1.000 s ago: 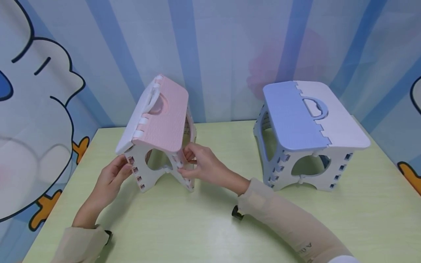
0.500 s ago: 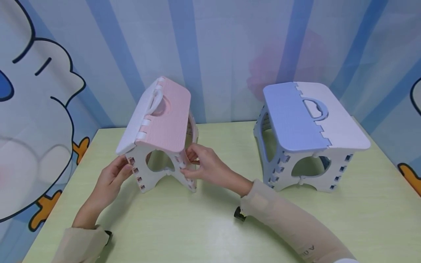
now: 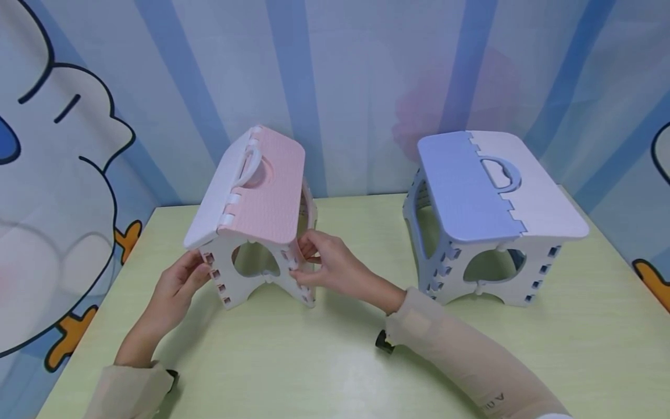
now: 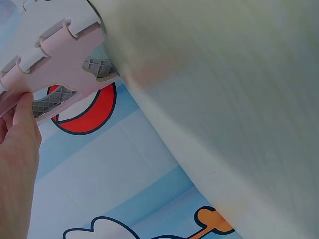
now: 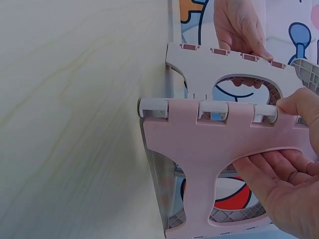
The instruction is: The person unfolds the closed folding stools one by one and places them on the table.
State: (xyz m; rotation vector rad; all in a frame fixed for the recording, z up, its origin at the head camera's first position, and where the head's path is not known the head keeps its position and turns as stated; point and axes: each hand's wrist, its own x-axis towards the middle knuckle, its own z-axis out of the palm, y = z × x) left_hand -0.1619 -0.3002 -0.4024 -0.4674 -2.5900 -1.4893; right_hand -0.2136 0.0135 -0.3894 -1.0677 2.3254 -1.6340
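Note:
A pink-and-white folding stool [image 3: 266, 201] stands partly unfolded at the left of the table, its two seat halves sloping down from a raised hinge line. My left hand [image 3: 174, 290] grips its left leg panel under the white half, fingertips hidden behind it. On the other side my right hand [image 3: 335, 265] holds the pink leg panel [image 5: 199, 134]; in the right wrist view the thumb lies on the hinge edge and the fingers reach into the cutout. The stool's white handle [image 3: 248, 167] sticks up from the seat.
A blue-and-white folding stool [image 3: 502, 186] stands fully unfolded at the table's right, its seat flat. Both stools are on a pale green table [image 3: 335, 355]. Behind it hangs a striped blue backdrop [image 3: 361, 99] with cartoon figures.
The pink stool's right leg side has moved slightly right with my right hand, and its seat has spread a little lower and flatter. My left hand has stayed nearly still.

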